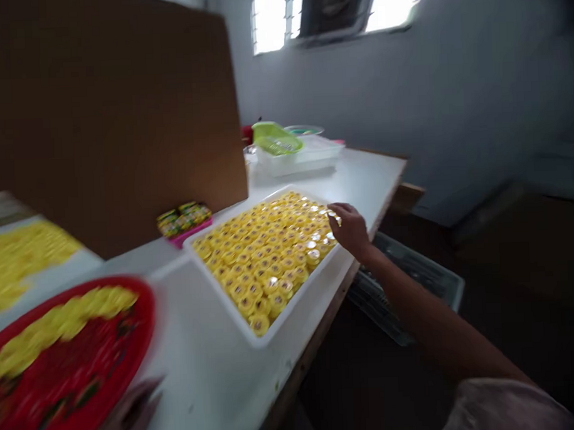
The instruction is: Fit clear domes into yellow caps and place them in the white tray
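Note:
A white tray (290, 315) full of several small yellow round containers (264, 253) lies on the white table (217, 374). My right hand (349, 228) reaches to the tray's far right corner, fingers curled over the containers there; whether it grips one I cannot make out. At the bottom left my left hand (134, 411) shows as a blur at the rim of a red basket (108, 365) that holds more yellow containers (60, 326).
A large brown cardboard sheet (109, 114) stands behind the tray. A pink box of green-yellow packs (184, 222) sits by it. Clear tubs and a green basket (277, 140) stand at the table's far end. A grey crate (411, 279) sits below the table's right edge.

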{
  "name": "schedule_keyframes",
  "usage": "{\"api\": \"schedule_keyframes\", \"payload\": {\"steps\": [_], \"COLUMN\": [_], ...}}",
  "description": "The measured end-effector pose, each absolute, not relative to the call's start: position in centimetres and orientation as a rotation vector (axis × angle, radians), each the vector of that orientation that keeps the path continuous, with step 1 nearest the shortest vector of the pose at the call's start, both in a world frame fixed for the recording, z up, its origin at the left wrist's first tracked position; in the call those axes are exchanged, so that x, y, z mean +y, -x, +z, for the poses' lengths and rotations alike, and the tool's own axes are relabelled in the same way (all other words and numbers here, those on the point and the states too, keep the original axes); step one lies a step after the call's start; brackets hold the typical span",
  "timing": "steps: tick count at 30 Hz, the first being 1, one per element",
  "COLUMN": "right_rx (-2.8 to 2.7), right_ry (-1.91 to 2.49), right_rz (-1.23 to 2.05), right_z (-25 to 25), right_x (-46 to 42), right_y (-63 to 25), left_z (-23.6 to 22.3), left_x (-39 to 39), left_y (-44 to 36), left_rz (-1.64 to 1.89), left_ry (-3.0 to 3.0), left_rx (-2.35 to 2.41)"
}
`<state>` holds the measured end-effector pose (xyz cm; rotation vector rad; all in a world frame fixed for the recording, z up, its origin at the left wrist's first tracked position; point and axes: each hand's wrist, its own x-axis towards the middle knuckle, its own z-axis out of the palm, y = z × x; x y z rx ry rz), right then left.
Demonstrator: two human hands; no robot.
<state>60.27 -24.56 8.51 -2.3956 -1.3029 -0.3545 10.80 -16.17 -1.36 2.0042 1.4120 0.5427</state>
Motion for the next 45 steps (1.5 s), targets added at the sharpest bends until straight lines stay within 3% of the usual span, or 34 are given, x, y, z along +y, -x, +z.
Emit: {"api": "schedule_keyframes", "payload": {"steps": [2,6,9,13,28,32,37,41,45], "right_rx": [-1.547,-2.074,-2.315,-2.462,-2.774,-2.759,-2.627,-2.447,-2.254], "right_ry": [1.931,1.272,1.153,1.056,1.308,1.349,1.258,1.255,1.206], "right_rz": [-0.376,0.121,0.43,0.565,0.165,0.19,0.433,0.574,0.489], "right_z": [8.2,5.7,3.0,0.3,-2.0,-2.0,-1.7,-2.2,-3.8], "right_x": [-24.7,-26.1,-27.0,-26.6,-26.0,-26.6,-26.9,-26.8,-26.4], "right_y": [-54.0,-41.0,-33.5,-28.2,-27.4,-27.2,-27.8,-28.1,-28.4], "left_z": [-2.0,-3.0,-2.8,-1.5,-1.5,-0.8,1.0,1.7,1.7], "left_x": [-17.2,-17.3,-17.7,-18.8,-20.7,-20.2,-15.8,-9.6,-4.0], "left_y": [-9.5,-8.8,-8.9,-8.8,-6.7,-5.4,-2.6,-0.4,1.3], "left_rz": [0.55,0.699,0.771,0.874,0.927,1.013,1.13,0.908,0.784], "left_ry": [-1.888,-1.627,-1.542,-1.621,-1.57,-1.616,-1.794,-2.064,-2.147], "left_rx": [1.393,1.319,1.308,1.328,1.481,1.499,1.641,1.95,2.112]}}
